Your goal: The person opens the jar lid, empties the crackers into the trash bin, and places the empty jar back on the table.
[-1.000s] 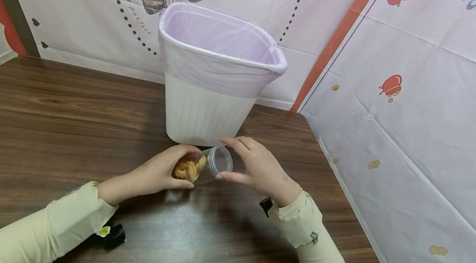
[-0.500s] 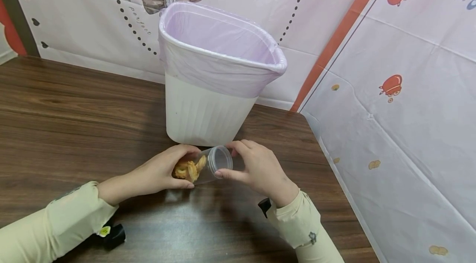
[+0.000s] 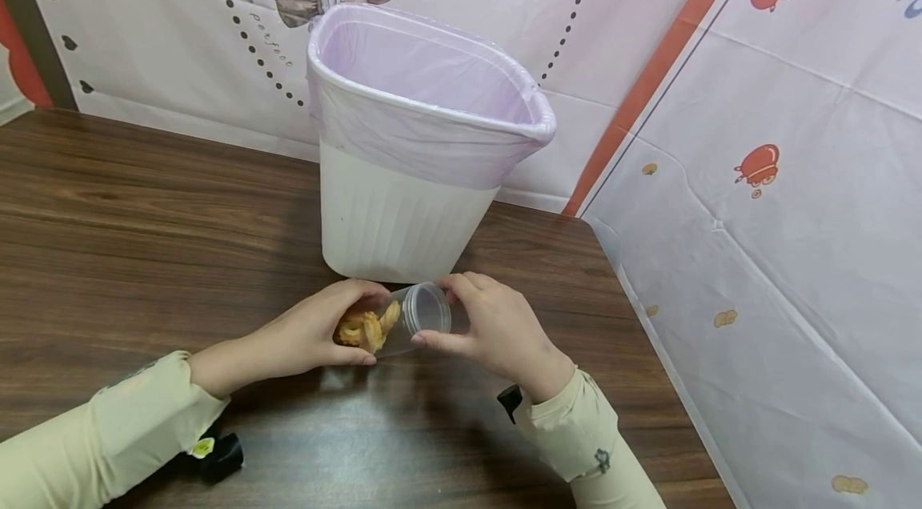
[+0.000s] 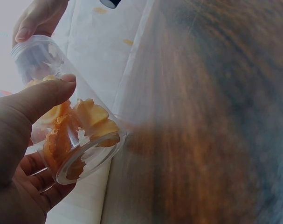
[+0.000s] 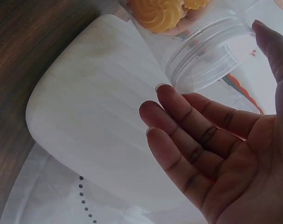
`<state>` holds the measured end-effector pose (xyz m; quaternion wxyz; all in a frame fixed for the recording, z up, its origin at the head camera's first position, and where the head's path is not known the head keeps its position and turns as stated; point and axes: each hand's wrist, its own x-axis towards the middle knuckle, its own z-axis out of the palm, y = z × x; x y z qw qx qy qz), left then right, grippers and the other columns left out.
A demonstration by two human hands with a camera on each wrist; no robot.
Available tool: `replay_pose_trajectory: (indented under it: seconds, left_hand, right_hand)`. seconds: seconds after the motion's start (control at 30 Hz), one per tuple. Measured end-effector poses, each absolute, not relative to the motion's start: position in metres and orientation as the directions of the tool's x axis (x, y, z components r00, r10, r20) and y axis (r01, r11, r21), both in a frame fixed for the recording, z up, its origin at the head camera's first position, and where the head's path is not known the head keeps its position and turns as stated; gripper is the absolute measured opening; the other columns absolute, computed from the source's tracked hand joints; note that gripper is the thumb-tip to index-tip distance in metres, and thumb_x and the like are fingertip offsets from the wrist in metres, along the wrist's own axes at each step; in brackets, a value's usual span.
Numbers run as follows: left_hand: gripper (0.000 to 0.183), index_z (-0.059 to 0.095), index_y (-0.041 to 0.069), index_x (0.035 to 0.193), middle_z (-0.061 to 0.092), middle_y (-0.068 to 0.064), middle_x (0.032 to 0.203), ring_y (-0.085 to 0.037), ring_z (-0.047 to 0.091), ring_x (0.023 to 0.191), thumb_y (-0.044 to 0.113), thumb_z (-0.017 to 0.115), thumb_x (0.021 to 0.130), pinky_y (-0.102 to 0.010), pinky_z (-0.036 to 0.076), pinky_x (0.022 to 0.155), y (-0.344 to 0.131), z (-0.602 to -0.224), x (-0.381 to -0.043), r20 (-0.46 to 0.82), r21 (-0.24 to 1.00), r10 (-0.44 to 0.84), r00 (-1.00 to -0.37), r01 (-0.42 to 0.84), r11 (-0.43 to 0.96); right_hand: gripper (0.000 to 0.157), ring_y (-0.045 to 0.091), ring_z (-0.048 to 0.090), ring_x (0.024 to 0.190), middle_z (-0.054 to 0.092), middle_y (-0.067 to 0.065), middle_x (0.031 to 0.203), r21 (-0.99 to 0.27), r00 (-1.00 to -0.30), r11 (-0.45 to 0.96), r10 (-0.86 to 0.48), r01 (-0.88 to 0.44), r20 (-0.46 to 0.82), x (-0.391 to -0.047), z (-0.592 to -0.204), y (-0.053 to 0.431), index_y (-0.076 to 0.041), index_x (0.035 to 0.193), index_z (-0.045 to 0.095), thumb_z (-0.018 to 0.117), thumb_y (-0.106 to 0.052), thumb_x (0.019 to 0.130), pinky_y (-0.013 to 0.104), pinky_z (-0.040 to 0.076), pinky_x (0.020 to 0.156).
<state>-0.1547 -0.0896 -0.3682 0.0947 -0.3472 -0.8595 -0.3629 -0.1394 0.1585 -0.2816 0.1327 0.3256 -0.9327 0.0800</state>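
A clear plastic jar (image 3: 396,341) lies on its side low over the table, its ringed end (image 5: 204,56) pointing right. Golden swirl-shaped cookies (image 3: 370,330) fill its base end, and in the left wrist view the ridged cookies (image 4: 62,140) show through the wall. My left hand (image 3: 313,335) grips the jar round its base half, thumb on the near side. At the ringed end, my right hand (image 3: 507,325) spans the rim between thumb and forefinger. The right wrist view shows the other fingers (image 5: 171,158) loosely bent beside the rim.
A white bin (image 3: 396,229) lined with a pale purple bag (image 3: 432,145) stands right behind the jar on the dark wood table (image 3: 144,237). Printed sheets (image 3: 720,93) hang at the back and right. A black wrist mount (image 3: 223,457) is below the left sleeve.
My right fingers have curled in closer around the jar's ringed end, and the right wrist has shifted slightly left. The left hand, jar and cookies have stayed put.
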Motion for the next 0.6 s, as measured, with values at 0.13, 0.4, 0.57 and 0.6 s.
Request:
replay_pose_trajectory:
  seconds: [0.13,0.4,0.57,0.6]
  left_hand:
    - [0.068,0.053,0.009,0.127,0.06,-0.001,0.121,-0.016,0.058,0.112,0.028,0.086,0.071,-0.04,0.048,0.094,-0.0896,-0.3683,-0.155,0.419,0.557,0.527,-0.74,0.667,0.494]
    - [0.068,0.053,0.01,0.127,0.061,0.0,0.12,-0.015,0.057,0.111,0.028,0.086,0.07,-0.039,0.048,0.094,-0.0897,-0.3687,-0.1554,0.426,0.555,0.528,-0.734,0.673,0.489]
    - [0.068,0.053,0.01,0.127,0.06,0.0,0.12,-0.016,0.057,0.111,0.029,0.085,0.071,-0.039,0.048,0.093,-0.09,-0.3683,-0.155,0.426,0.552,0.53,-0.733,0.675,0.49]
    - [0.068,0.053,0.01,0.127,0.06,0.0,0.121,-0.016,0.057,0.111,0.03,0.085,0.071,-0.039,0.048,0.093,-0.0901,-0.3681,-0.1549,0.425,0.552,0.53,-0.734,0.674,0.491]
  right_hand:
    - [0.059,0.009,0.061,0.083,0.064,-0.004,0.094,-0.056,-0.752,0.775,-0.59,-0.63,0.294,-0.1394,-0.2815,0.1588,-0.013,0.116,0.061,0.075,-0.054,0.075,0.027,0.052,0.07]
    - [0.059,0.01,0.061,0.087,0.064,-0.004,0.098,-0.037,-0.733,0.758,-0.615,-0.651,0.291,-0.1396,-0.2801,0.1593,-0.014,0.117,0.06,0.075,-0.053,0.075,0.028,0.053,0.073]
    - [0.061,0.011,0.062,0.089,0.064,-0.002,0.102,-0.055,-0.727,0.745,-0.628,-0.664,0.277,-0.1405,-0.2797,0.1606,-0.013,0.119,0.059,0.076,-0.052,0.075,0.029,0.053,0.075]
    - [0.062,0.012,0.062,0.09,0.064,-0.001,0.104,-0.06,-0.724,0.741,-0.632,-0.669,0.276,-0.1407,-0.2795,0.1608,-0.012,0.12,0.059,0.076,-0.052,0.075,0.03,0.053,0.076]
